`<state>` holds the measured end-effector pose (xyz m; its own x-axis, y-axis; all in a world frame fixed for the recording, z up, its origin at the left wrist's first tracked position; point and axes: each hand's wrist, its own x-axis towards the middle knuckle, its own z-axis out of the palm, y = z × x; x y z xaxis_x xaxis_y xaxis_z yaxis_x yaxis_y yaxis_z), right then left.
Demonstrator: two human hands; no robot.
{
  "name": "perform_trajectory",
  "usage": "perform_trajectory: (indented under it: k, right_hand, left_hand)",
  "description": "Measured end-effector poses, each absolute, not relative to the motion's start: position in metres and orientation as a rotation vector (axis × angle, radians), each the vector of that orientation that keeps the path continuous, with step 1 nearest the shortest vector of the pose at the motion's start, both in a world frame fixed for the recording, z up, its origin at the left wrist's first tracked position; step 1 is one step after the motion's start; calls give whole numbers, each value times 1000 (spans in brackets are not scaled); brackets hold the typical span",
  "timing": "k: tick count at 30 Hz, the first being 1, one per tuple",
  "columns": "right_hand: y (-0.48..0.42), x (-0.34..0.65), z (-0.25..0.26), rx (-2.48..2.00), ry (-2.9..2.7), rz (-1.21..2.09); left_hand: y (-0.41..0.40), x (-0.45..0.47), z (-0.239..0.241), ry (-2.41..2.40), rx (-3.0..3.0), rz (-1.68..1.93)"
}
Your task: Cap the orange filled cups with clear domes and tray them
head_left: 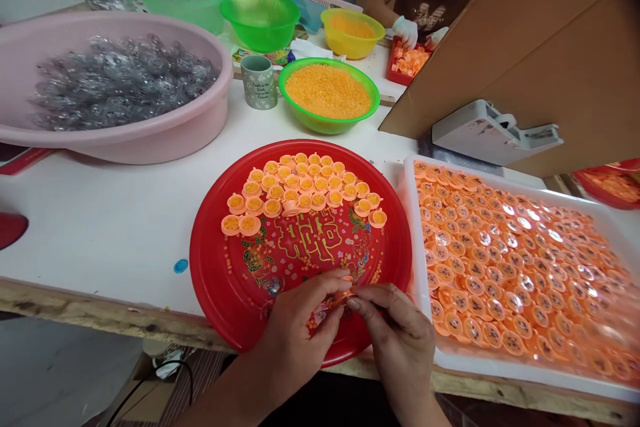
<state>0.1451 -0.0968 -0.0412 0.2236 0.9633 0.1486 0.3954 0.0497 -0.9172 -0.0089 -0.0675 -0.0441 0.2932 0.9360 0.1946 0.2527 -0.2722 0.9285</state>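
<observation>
Head view: your left hand [295, 337] and right hand [400, 340] pinch a small orange cap [345, 296] between their fingertips, just over the red plate [213, 273]. It looks light, stiff and slippery; hold it by its edge. A white tray [409, 213] of caps sits right of the plate.

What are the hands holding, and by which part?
The left hand and right hand pinch a small orange cap at its edge between their fingertips; the fingers hide most of it.
</observation>
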Motion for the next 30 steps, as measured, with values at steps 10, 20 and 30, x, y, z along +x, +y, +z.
perform_trajectory:
  k: [10, 20, 30]
  right_hand:
    - [-101, 145, -55, -1485, -1355, 688]
    - [-100, 108, -56, -1501, -990, 1102]
    - [-81, 119, -56, -1381, -719, 1450]
  left_hand:
    - [-69, -7, -29, 953, 1569, 1116]
    - [-79, 18, -43, 1080, 1141, 1136]
    - [-65, 19, -56, 961, 264, 1111]
